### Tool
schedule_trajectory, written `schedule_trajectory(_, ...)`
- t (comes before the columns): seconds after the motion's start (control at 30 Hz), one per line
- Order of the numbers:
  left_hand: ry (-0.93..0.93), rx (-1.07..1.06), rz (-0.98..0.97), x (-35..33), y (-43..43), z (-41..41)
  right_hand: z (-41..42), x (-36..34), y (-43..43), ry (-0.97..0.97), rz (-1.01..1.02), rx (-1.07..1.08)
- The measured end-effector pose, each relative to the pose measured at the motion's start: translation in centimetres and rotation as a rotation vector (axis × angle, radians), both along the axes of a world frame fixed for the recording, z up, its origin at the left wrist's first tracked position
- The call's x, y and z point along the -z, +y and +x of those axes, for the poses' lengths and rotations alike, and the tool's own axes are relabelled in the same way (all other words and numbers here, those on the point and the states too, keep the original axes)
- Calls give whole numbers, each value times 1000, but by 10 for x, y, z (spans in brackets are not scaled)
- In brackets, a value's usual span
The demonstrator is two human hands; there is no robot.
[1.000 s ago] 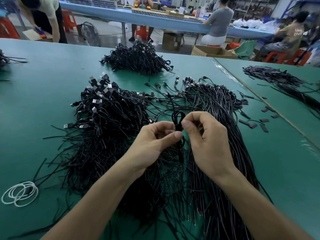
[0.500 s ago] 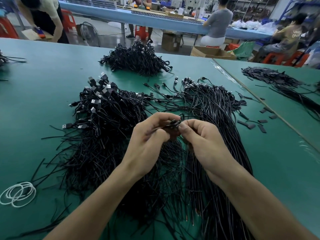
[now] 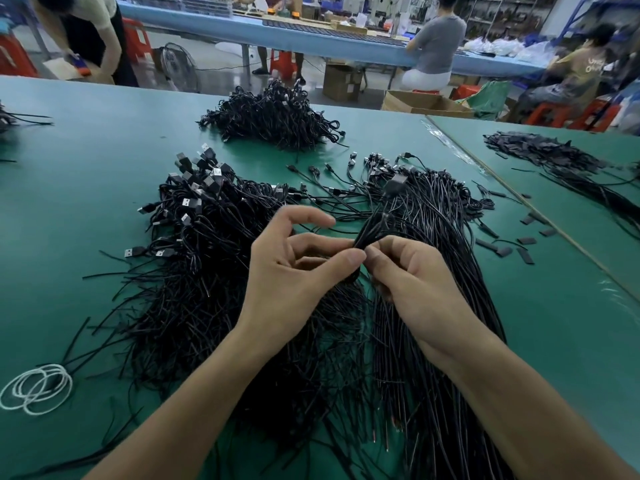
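Change: Your hands have drawn slightly apart since half a second ago. The folded cable [image 3: 372, 225], then a small knot tucked between your fingertips, now sticks out beyond them as a slim bundle.
Cable: It rises from your fingertips up and away to the right, with its plug [image 3: 396, 184] at the far end, lifted above the loose cables beneath.
Left hand: Your left hand [image 3: 291, 271] pinches the bundle's near end between thumb and middle finger. The index finger arches free above, touching nothing.
Right hand: Your right hand [image 3: 419, 285] pinches the same end from the other side, thumb and forefinger curled tight, tips meeting your left thumb.
Left of your fingers: a tangled pile [image 3: 207, 237] of black cables, USB plugs bristling at its far side.
Under and right of your fingers: a sheaf of straight cables [image 3: 446, 244] runs toward you, bare ends nearest your forearms.
Beyond your fingers: a separate heap [image 3: 273, 116] lies well apart on the green table [image 3: 86, 174].
Far left of your fingers: white loops [image 3: 36, 388] lie flat.
Far right of your fingers: short black strips [image 3: 519, 245] are scattered near the table's seam.
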State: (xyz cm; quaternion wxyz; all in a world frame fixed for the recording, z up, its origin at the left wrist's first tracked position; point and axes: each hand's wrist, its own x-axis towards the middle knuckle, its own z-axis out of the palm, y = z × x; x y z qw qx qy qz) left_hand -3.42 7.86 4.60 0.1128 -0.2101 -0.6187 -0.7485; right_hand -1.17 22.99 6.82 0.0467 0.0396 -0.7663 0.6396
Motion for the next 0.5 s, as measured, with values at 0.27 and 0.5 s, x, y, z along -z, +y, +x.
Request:
schedule_trajectory(0.27, 394, -107, -461, 3, -12, -12, 3, 1, 5, 58, -30, -37)
schedule_trajectory(0.5, 847, -427, -685, 20, -9, -14, 5, 1, 14, 106, 91, -40)
